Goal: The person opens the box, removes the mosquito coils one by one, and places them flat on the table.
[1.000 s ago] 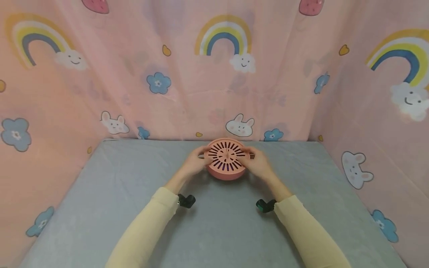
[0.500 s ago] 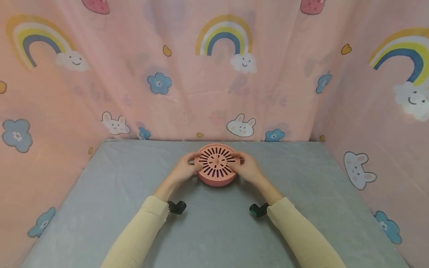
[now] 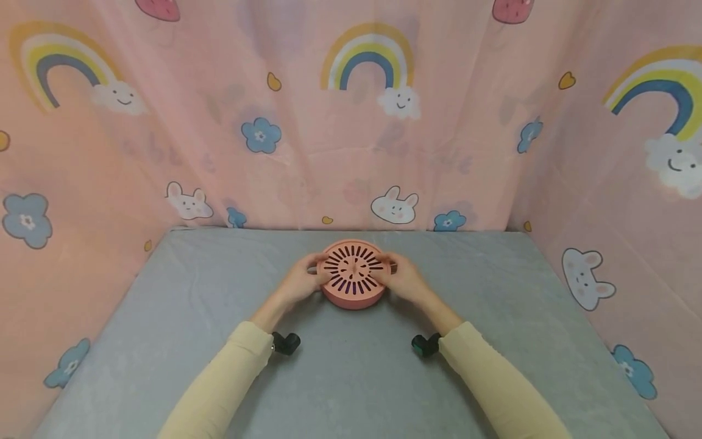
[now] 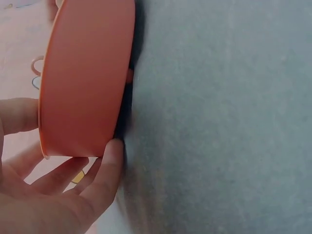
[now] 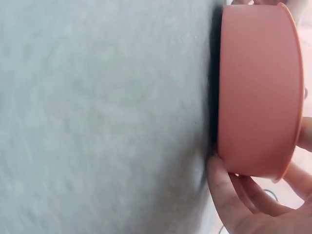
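Note:
A round pink mosquito coil holder (image 3: 353,274) lies lid up near the back of the table, between both hands. Its lid has a ring of dark slots, seed-shaped holes in the middle and a small loop (image 4: 37,65). My left hand (image 3: 298,280) grips its left side, thumb over the lid and other fingers along the wall, one fingertip at the bottom edge. On the opposite side my right hand (image 3: 404,279) holds it the same way. In the left wrist view a small foot (image 4: 129,76) shows under the base, with dark shadow between base and cloth.
A grey cloth (image 3: 351,378) covers the table. Pink printed curtains (image 3: 307,171) rise along its back edge and both sides. Each wrist wears a small black camera, one on the left (image 3: 287,343) and one on the right (image 3: 425,345).
Both hands have brought the mosquito coil holder a little to the left and nearer to me, mostly in the first half second. The grip looks the same throughout.

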`<action>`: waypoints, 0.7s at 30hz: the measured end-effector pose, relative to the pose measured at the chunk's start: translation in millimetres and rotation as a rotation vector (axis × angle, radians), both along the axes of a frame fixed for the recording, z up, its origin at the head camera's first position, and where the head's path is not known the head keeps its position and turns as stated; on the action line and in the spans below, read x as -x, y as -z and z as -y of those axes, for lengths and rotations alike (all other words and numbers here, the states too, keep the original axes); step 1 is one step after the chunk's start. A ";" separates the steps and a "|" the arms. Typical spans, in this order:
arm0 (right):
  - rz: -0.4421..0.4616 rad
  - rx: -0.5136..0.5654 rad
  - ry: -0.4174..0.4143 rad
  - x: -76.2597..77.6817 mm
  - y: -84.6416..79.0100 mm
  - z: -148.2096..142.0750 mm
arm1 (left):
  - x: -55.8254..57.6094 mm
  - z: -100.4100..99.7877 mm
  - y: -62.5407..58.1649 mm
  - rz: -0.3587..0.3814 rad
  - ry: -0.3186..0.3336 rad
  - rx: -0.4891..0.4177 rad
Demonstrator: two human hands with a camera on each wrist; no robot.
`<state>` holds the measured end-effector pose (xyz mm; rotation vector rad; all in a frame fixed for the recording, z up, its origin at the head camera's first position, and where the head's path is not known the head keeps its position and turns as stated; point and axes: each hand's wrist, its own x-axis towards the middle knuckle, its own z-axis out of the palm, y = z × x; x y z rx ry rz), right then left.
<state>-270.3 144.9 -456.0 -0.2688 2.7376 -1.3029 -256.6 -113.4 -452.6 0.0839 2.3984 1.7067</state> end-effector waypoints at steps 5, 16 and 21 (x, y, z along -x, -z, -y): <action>-0.004 -0.014 -0.052 0.2 -8.9 -5.1 | -1.4 -0.8 -1.1 -0.010 0.025 0.046; -0.063 -0.033 -0.020 -3.0 -41.0 -1.7 | -2.8 0.3 -2.3 -0.006 0.040 0.044; -0.094 -0.042 -0.008 -5.8 -45.8 6.0 | -2.5 0.3 -1.4 -0.007 0.041 0.043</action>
